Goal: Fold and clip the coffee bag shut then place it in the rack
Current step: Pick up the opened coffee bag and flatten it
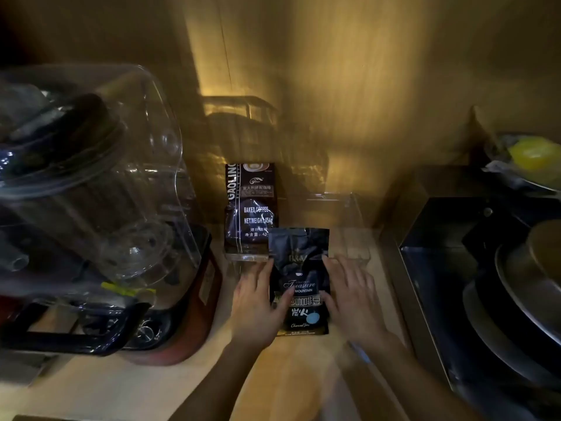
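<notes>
Both hands flat, fingers spread: left hand [258,302] and right hand [352,299] press the sides of one dark coffee bag [299,281] lying on the counter [288,375], long axis pointing away, top toward the clear rack [349,238]. Second bag [250,208] stands in it.

Coffee bag [299,278]: glossy crinkled foil, dark. Second bag [250,208]: shiny film. Rack [349,226]: clear plastic, probably acrylic. Counter [288,375]: pale smooth wood. Blender cover [100,165]: transparent glossy plastic.
</notes>
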Demonstrator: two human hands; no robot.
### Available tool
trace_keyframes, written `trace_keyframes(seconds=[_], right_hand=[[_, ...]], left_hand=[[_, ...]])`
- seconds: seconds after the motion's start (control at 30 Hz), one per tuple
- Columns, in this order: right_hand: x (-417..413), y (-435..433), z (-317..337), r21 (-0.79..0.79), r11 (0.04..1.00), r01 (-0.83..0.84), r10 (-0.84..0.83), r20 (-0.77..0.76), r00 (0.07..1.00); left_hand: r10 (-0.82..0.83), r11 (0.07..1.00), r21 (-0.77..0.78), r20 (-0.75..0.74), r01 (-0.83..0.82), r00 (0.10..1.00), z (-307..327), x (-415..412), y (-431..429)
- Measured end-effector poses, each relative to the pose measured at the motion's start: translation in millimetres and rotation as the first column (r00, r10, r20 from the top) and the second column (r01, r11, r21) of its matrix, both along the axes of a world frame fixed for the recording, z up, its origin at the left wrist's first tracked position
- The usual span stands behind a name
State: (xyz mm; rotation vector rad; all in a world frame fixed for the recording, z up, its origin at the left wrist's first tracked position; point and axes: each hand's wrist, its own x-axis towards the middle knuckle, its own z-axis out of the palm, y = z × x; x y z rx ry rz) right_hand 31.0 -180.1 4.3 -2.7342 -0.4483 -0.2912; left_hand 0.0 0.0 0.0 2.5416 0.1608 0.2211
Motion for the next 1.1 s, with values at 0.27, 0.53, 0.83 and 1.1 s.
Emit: trace_keyframes(seconds=[0.27, 0.53, 0.83, 1.1], right_hand=[[0, 4, -17, 0.281, 0.952, 0.120, -0.037, -0.283, 0.958], [-2, 10, -18, 0.705, 0.544, 0.455, 0.116, -0.600, 0.792], [-4, 7, -13, 0.774, 0.352, 0.526, 0.149, -0.602, 0.785], [-8, 6, -12, 0.754, 0.277, 0.596, 0.189, -0.651, 0.736]], left_hand=[[-0.002, 0.695, -0.713, -0.134, -0.095, 0.991, 0, 0, -10], [0.086, 0.414, -0.872, -0.246, -0.259, 0.965, 3, -1, -5], [0.061, 0.342, -0.903, -0.254, -0.260, 0.965, -2, -8, -2], [0.084, 0.385, -0.885, -0.249, -0.262, 0.965, -3, -12, -5]])
